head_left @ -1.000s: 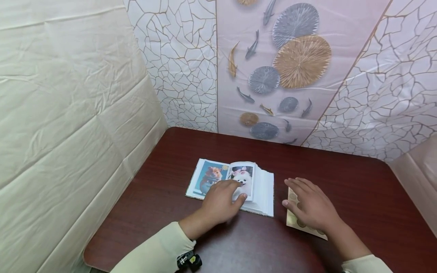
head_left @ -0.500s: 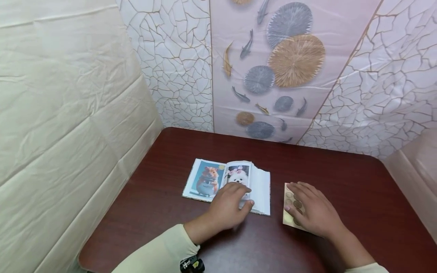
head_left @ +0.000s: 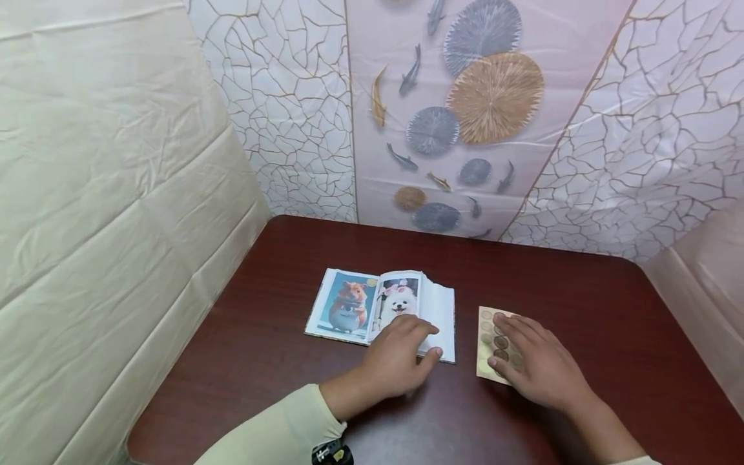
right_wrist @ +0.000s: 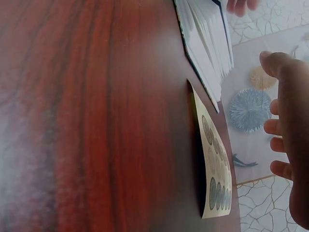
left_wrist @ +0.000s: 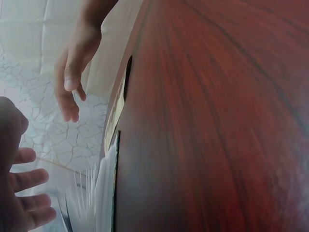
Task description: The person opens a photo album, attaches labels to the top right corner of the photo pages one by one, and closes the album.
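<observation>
A small photo album lies open on the dark red table, showing a hamster picture on the left page and a white dog picture on the right. Over its lower right part hovers the left hand, fingers relaxed and holding nothing. To the right lies a pale gold sheet with rows of round stickers, slightly curled off the table in the right wrist view. Above this sheet is the right hand, its fingers spread loosely, hiding the sheet's right part. In the left wrist view a gap separates that hand from the sheet.
The wooden table meets a patterned cloth backdrop at the back. A cream cloth wall runs along the left edge. A black wrist device sits at the left sleeve.
The left hand has moved right and nearer the body, uncovering the hamster and most of the dog picture. The right hand has shifted right, showing more of the sticker sheet. The view has turned slightly.
</observation>
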Available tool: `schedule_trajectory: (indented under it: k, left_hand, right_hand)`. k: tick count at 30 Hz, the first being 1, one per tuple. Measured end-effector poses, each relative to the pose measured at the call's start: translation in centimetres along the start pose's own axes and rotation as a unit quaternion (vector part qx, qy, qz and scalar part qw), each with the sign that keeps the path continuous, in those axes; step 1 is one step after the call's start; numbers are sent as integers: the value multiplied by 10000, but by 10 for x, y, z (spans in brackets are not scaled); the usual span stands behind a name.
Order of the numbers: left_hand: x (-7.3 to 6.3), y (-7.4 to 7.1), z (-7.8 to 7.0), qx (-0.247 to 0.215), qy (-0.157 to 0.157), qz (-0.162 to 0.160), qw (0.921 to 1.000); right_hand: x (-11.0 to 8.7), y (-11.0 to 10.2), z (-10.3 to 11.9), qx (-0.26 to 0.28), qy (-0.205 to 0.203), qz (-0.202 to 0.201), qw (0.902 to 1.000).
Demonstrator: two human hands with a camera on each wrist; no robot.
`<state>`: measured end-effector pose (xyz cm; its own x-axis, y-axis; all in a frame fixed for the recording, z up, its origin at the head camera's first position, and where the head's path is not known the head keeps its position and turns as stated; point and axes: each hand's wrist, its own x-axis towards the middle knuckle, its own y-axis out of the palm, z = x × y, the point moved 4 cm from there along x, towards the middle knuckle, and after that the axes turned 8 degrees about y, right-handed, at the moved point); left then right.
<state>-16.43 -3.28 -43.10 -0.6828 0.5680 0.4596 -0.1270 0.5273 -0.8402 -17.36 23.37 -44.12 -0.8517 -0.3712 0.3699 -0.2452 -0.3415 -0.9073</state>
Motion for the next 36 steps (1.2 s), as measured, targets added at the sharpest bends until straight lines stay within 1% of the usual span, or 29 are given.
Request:
schedule_trajectory:
  k: [4, 10, 15, 20, 24, 36]
  left_hand:
    - [1, 3, -6, 33, 56, 48, 10000]
    - [2, 8, -12, 190, 145, 71, 9997]
    - [4, 12, -17, 139, 196, 250, 9994]
    - [7, 16, -22, 58, 303, 352, 9989]
    - [9, 18, -26, 62, 371, 338, 9987]
    - [15, 30, -32, -9, 421, 426, 9982]
  right_hand:
    - [-5, 1, -1, -21, 87, 22, 10000]
    - [-13, 3, -5, -36, 288, 172, 9994]
    - [-19, 4, -9, 21, 378, 157, 9992]
    - [-26, 5, -11, -43, 359, 5, 9993]
    - [-30, 6, -13, -52, 314, -67, 9995]
    - [-37, 7, -20, -97, 298, -10, 9995]
